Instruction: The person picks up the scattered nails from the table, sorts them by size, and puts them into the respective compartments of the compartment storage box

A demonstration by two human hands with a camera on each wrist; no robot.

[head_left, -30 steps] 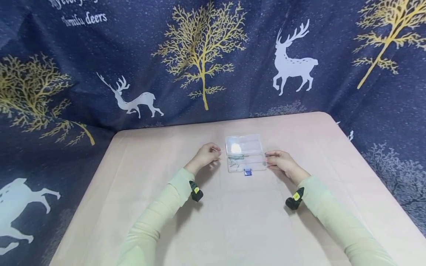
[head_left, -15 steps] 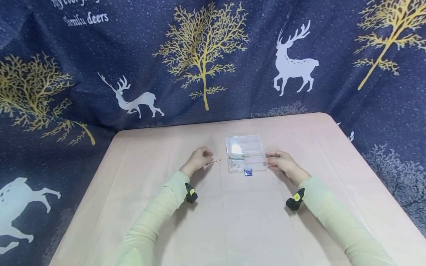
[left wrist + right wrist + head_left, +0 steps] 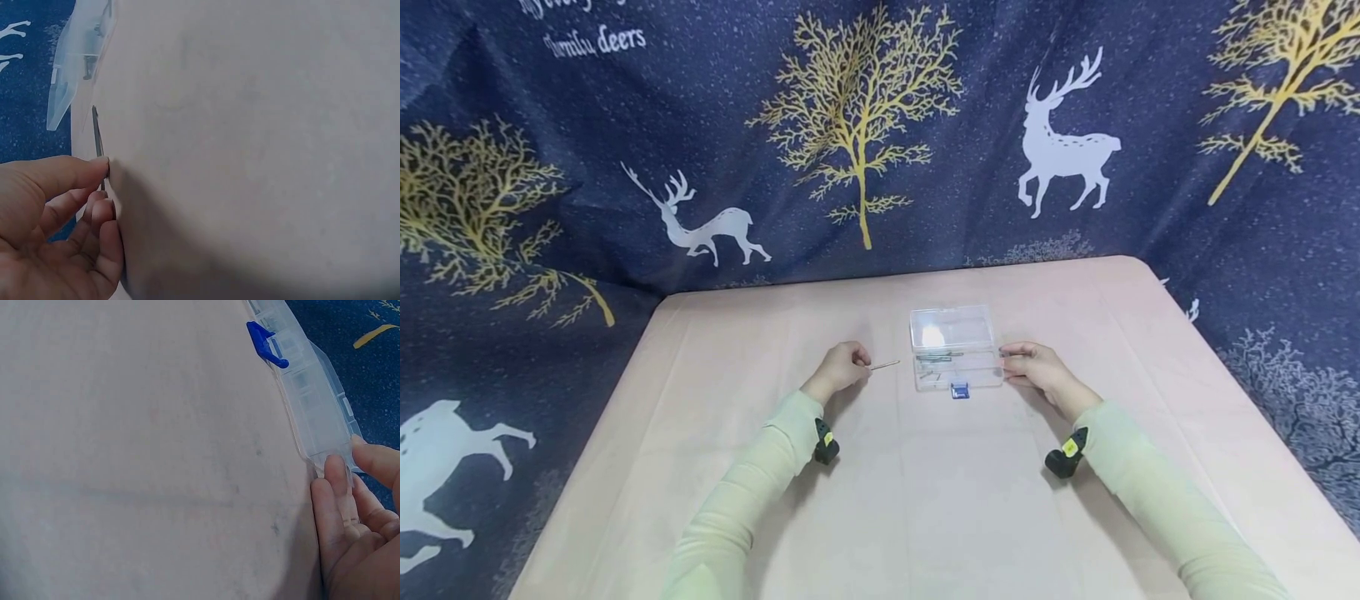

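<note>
A clear plastic compartment box (image 3: 992, 377) with a blue latch (image 3: 960, 390) stands with its lid raised on the table. My left hand (image 3: 841, 367), left of the box, pinches a slim dark metal rod (image 3: 97, 134) between thumb and fingertips. The rod's free end points toward the box, with a gap between them. My right hand (image 3: 1037, 371) holds the box's right end, fingertips and thumb at its corners in the right wrist view. Several thin metal rods (image 3: 934, 358) lie in the box's left half.
A pink cloth covers the table (image 3: 895, 500). Behind the table hangs a dark blue curtain (image 3: 925, 225) printed with deer and trees. The open lid (image 3: 958, 327) stands up at the box's rear.
My left hand has drawn away from the box to the left and slightly nearer me, carrying the rod, which shows more plainly now. My right hand and the box stay in place.
</note>
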